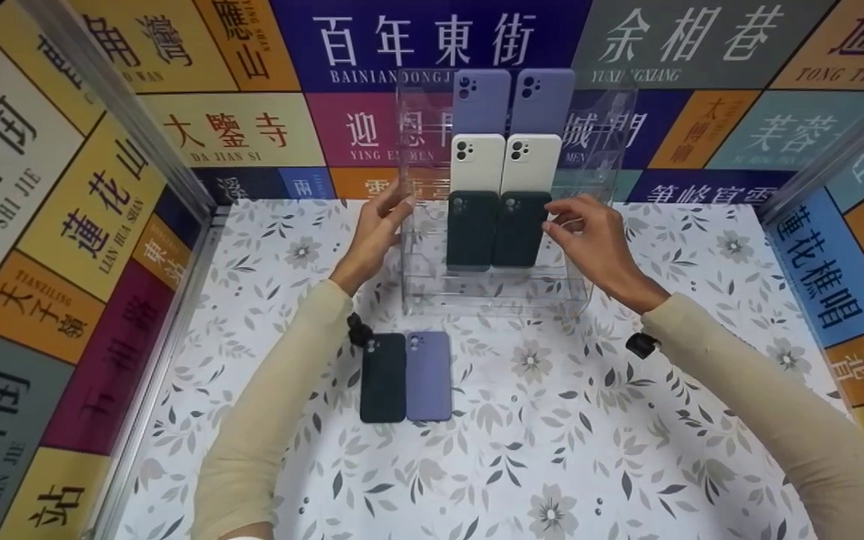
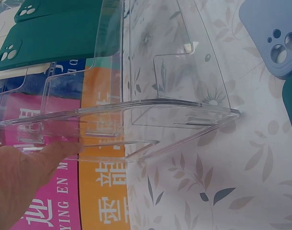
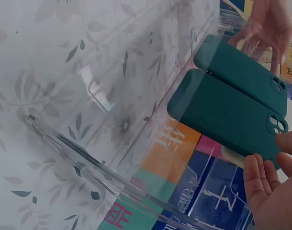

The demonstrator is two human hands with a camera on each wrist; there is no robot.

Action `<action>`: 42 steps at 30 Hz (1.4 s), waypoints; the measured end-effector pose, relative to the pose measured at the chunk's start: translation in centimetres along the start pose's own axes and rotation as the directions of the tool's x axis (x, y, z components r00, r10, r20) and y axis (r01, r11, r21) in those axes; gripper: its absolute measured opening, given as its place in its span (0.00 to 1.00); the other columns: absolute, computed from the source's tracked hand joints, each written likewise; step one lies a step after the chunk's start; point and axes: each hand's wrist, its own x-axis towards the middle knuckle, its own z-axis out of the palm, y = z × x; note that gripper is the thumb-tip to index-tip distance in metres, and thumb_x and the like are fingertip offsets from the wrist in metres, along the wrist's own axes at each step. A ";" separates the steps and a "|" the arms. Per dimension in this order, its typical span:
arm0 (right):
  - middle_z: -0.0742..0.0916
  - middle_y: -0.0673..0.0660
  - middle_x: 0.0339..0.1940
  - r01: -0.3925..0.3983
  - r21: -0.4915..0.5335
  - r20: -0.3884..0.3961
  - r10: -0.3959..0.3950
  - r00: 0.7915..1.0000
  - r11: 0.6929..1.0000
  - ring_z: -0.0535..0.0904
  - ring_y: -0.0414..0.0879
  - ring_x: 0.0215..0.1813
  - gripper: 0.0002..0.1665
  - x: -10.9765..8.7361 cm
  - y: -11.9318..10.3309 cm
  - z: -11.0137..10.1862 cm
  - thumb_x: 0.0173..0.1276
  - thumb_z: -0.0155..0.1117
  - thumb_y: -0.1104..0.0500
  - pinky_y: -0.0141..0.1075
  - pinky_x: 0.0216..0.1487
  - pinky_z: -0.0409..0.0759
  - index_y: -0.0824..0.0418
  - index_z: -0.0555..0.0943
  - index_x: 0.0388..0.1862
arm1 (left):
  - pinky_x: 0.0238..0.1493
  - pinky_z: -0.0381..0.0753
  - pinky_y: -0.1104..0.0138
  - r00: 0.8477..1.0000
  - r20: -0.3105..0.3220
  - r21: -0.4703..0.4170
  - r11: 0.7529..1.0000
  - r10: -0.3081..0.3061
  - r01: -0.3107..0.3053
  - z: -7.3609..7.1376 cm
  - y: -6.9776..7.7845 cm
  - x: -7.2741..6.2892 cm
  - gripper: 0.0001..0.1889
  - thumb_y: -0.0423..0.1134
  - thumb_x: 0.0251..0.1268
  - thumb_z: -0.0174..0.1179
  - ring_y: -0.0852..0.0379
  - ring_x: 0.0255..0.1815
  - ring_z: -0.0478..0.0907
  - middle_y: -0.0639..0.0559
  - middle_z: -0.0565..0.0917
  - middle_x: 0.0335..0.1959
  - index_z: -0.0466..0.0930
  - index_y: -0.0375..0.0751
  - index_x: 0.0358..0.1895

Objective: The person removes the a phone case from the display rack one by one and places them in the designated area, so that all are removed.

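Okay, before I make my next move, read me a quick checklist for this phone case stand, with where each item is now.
1. Stand held: ok, the left hand holds the left side of the clear stand.
2. Colours matched by row: ok, purple cases on top, white cases in the middle, green cases at the bottom.
3. Right hand free: not ok, the right hand touches the right-hand green case.
4. Right hand's grip firm: cannot tell.
5. All cases on the stand: not ok, a loose green case and loose purple case lie on the table.
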 end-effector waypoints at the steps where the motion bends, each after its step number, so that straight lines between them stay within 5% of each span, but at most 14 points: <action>1: 0.89 0.63 0.55 0.001 -0.006 -0.003 -0.001 1.000 1.000 0.88 0.53 0.52 0.16 0.1 0.0 -0.1 0.78 0.73 0.65 0.26 0.54 0.82 0.67 0.89 0.62 | 0.71 0.78 0.36 1.000 0.001 -0.004 1.000 0.000 0.000 0.0 0.0 0.0 0.34 0.43 0.86 0.60 0.39 0.78 0.74 0.34 0.76 0.77 0.62 0.47 0.89; 11: 0.89 0.63 0.52 0.045 0.006 -0.071 -0.044 0.996 0.999 0.89 0.50 0.52 0.14 0.9 0.1 -0.5 0.77 0.72 0.68 0.38 0.58 0.88 0.67 0.90 0.59 | 0.71 0.75 0.30 1.000 0.017 0.004 1.000 0.006 -0.006 0.1 -0.3 0.0 0.34 0.45 0.87 0.59 0.37 0.80 0.72 0.36 0.73 0.81 0.62 0.51 0.89; 18: 0.89 0.64 0.55 0.036 -0.002 -0.051 -0.036 0.998 0.999 0.89 0.54 0.54 0.17 1.2 0.0 -0.3 0.77 0.72 0.68 0.26 0.55 0.84 0.68 0.89 0.62 | 0.72 0.71 0.27 1.000 0.017 0.017 1.000 -0.004 0.004 0.2 -0.4 -0.2 0.33 0.44 0.87 0.59 0.40 0.80 0.73 0.41 0.74 0.81 0.62 0.54 0.89; 26: 0.89 0.63 0.58 0.034 -0.008 -0.038 -0.034 0.999 0.999 0.89 0.54 0.55 0.20 1.2 0.4 0.2 0.77 0.71 0.70 0.24 0.56 0.82 0.67 0.87 0.66 | 0.73 0.72 0.28 1.000 0.020 0.012 1.000 -0.014 0.013 0.1 -0.4 -0.2 0.33 0.44 0.88 0.59 0.40 0.80 0.72 0.40 0.73 0.81 0.62 0.55 0.89; 42: 0.91 0.59 0.49 0.076 0.060 -0.132 -0.067 0.989 0.995 0.87 0.43 0.49 0.14 0.8 -1.1 0.1 0.76 0.73 0.71 0.22 0.51 0.84 0.65 0.90 0.58 | 0.72 0.77 0.34 1.000 0.016 0.016 1.000 -0.008 0.008 -0.1 -0.2 0.1 0.33 0.44 0.87 0.59 0.39 0.80 0.73 0.42 0.75 0.81 0.63 0.54 0.89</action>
